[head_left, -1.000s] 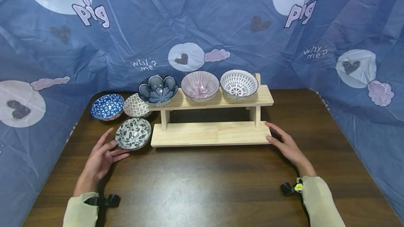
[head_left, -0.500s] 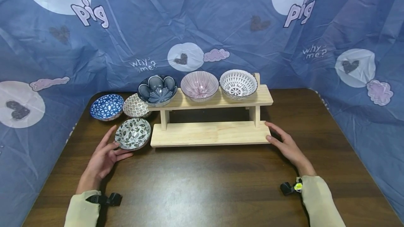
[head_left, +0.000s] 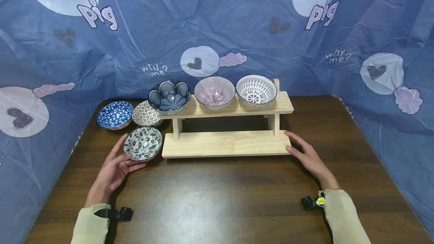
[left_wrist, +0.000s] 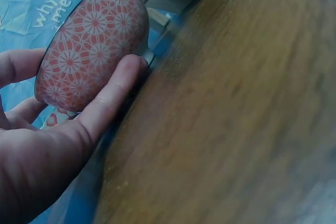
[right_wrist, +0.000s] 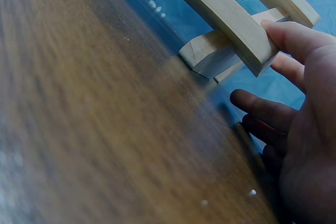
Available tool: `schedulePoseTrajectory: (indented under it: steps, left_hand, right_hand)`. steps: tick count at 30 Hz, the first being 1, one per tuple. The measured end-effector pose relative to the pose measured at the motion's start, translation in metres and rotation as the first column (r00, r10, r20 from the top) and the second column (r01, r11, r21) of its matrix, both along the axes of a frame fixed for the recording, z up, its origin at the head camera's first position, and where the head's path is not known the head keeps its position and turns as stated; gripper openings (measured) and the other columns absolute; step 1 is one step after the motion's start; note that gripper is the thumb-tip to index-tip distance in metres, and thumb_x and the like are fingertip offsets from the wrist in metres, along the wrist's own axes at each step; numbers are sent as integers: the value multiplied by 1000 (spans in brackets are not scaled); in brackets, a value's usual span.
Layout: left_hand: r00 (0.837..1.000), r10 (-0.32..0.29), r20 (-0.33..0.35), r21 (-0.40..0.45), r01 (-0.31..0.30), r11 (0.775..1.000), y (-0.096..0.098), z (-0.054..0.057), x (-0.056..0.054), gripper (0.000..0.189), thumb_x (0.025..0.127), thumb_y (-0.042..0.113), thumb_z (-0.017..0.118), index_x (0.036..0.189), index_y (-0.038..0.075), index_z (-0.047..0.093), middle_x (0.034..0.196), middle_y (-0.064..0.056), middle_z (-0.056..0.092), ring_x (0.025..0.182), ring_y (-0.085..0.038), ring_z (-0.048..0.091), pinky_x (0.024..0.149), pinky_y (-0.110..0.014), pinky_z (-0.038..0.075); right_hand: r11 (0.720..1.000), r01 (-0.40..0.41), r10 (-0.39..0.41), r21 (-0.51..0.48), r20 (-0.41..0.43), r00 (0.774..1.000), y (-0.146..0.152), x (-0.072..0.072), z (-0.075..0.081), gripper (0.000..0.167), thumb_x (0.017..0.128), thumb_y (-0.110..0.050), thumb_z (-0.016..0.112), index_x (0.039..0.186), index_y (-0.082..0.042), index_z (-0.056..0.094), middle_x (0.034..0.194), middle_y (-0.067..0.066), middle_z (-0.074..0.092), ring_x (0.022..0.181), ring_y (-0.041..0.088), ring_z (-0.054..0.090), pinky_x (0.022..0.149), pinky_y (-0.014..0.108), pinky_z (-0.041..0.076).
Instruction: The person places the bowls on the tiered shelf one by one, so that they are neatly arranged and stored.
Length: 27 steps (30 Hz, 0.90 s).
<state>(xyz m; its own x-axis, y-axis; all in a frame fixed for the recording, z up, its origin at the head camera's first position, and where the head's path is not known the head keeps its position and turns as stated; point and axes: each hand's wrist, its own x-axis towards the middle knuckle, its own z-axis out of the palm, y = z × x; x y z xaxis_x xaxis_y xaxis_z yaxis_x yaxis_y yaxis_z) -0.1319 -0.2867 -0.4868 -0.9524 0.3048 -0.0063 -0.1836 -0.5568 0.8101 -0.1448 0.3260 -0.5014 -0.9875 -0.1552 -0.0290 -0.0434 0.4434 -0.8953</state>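
My left hand (head_left: 113, 172) holds a small bowl (head_left: 143, 144), leafy green on white inside, with the thumb at its near rim. In the left wrist view the bowl's outside (left_wrist: 92, 45) shows red with pale flowers, and a finger reaches along beneath it. The bowl sits left of a two-tier wooden display stand (head_left: 227, 144). At the right end of the lower board, my right hand (head_left: 310, 159) grips the edge with thumb and forefinger; the other fingers hang loose below, as the right wrist view shows. The lower board bears nothing.
On the upper board stand a dark blue petal bowl (head_left: 169, 97), a pink striped bowl (head_left: 215, 92) and a black-and-white bowl (head_left: 256, 90). Behind the held bowl are a blue bowl (head_left: 115, 115) and a checked bowl (head_left: 146, 114). A blue cloth (head_left: 217, 18) hangs behind the table (head_left: 217, 199).
My left hand has slid right and closed further round the leafy bowl, its lower fingers reaching farther along the near side. The bowl, the stand and my right hand stay put.
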Motion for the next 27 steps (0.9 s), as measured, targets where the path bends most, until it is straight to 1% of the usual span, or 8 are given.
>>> schedulePoseTrajectory:
  steps: [1, 7, 9, 12, 16, 19, 26, 27]
  left_hand:
    - [1000, 4, 4, 6, -4, 1000, 0, 0, 0, 73, 100, -11, 32, 160, 25, 12, 136, 0, 49, 107, -30, 72, 89, -48, 62]
    - [999, 39, 18, 29, -39, 999, 1, -1, 1, 66, 99, -14, 35, 150, 27, 37, 135, -2, 49, 108, -29, 72, 89, -47, 62]
    - [999, 46, 16, 33, -46, 998, 1, -1, 2, 65, 98, -14, 35, 147, 28, 41, 135, -3, 48, 108, -29, 71, 89, -47, 62]
    - [998, 60, 21, 17, -60, 998, 1, 0, 2, 67, 98, -14, 35, 150, 27, 38, 138, -5, 41, 109, -29, 71, 89, -47, 62]
    - [994, 91, 52, -37, -89, 995, 2, 2, 2, 74, 98, -14, 37, 158, 25, 20, 140, -7, 31, 107, -26, 72, 88, -44, 63]
    - [991, 114, 70, -67, -109, 992, 2, 4, 3, 78, 98, -13, 37, 161, 23, 9, 140, -7, 29, 106, -24, 72, 88, -43, 63]
    - [990, 135, 47, -13, -135, 991, 0, 4, 7, 66, 98, -13, 37, 150, 27, 34, 134, -6, 43, 103, -29, 73, 87, -45, 63]
    - [989, 139, 44, -13, -138, 990, -1, 5, 8, 66, 98, -13, 37, 150, 27, 35, 133, -5, 44, 102, -28, 73, 87, -45, 63]
  right_hand:
    - [1000, 0, 0, 0, 1, 1000, 0, 0, 0, 59, 101, -26, 59, 154, -10, 37, 162, 18, 32, 150, 42, 22, 120, 69, 18]
    - [1000, 3, -3, -2, 10, 1000, -1, 0, 1, 59, 101, -26, 59, 154, -9, 37, 162, 19, 31, 151, 43, 21, 120, 71, 16]
    - [1000, 3, -3, 0, 12, 1000, -1, 0, 2, 59, 101, -26, 59, 154, -9, 37, 163, 19, 31, 151, 43, 20, 120, 71, 16]
    - [1000, 1, -1, -5, 11, 1000, -2, 0, 1, 59, 101, -26, 59, 154, -9, 37, 163, 18, 31, 151, 43, 20, 120, 71, 16]
    - [1000, 0, 0, -10, 10, 1000, -2, 1, 1, 59, 102, -26, 58, 154, -10, 37, 163, 18, 31, 151, 43, 21, 120, 71, 17]
    - [1000, 2, -2, -11, 11, 1000, -2, 1, 2, 59, 102, -26, 58, 154, -10, 37, 163, 18, 31, 151, 43, 21, 120, 71, 17]
    - [1000, 2, -1, -18, 2, 1000, -1, 0, 1, 58, 102, -25, 58, 154, -9, 38, 162, 19, 31, 151, 43, 22, 120, 70, 18]
    - [1000, 1, -1, -18, 3, 1000, -1, 0, 1, 58, 102, -25, 58, 154, -9, 37, 163, 19, 31, 151, 43, 21, 120, 70, 18]
